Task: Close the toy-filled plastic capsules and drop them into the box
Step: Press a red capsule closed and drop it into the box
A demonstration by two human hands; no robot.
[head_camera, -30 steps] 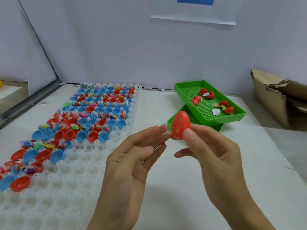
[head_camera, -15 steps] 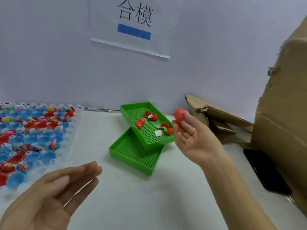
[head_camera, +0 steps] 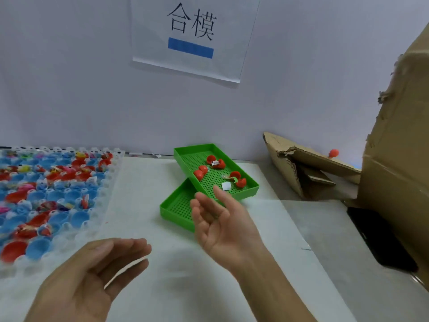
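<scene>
The white bench (head_camera: 209, 275) fills the lower view, backed by a pale wall on which a paper sign (head_camera: 191, 36) is hung. At the right edge a tall cardboard box (head_camera: 394, 170) is seen, and behind it a smaller box with open flaps (head_camera: 308, 163). A closed red capsule (head_camera: 333, 153) is caught just above those flaps, touching neither hand; whether it is in the air or resting on the cardboard cannot be told.

At the left a clear dimpled tray (head_camera: 69, 228) is laid out, its pockets filled with open red and blue capsule halves (head_camera: 46, 182) and small toys. Two green perforated trays (head_camera: 216, 180) are stacked askew near the middle of the bench, and a few open red capsules (head_camera: 217, 162) and a white slip are held in the upper one.

The right hand (head_camera: 222, 219) is raised palm-up in front of the green trays, its fingers (head_camera: 199, 205) loosely spread and nothing held. The left hand (head_camera: 92, 280) is kept low, its fingers (head_camera: 130, 249) straight and empty.

The coming move is judged to turn on the dimpled tray: the unfilled work lies to the left of both hands, well apart from the right one and just beside the left, so the left hand is the nearer. The tray's long axis runs away from the viewer toward the wall.
</scene>
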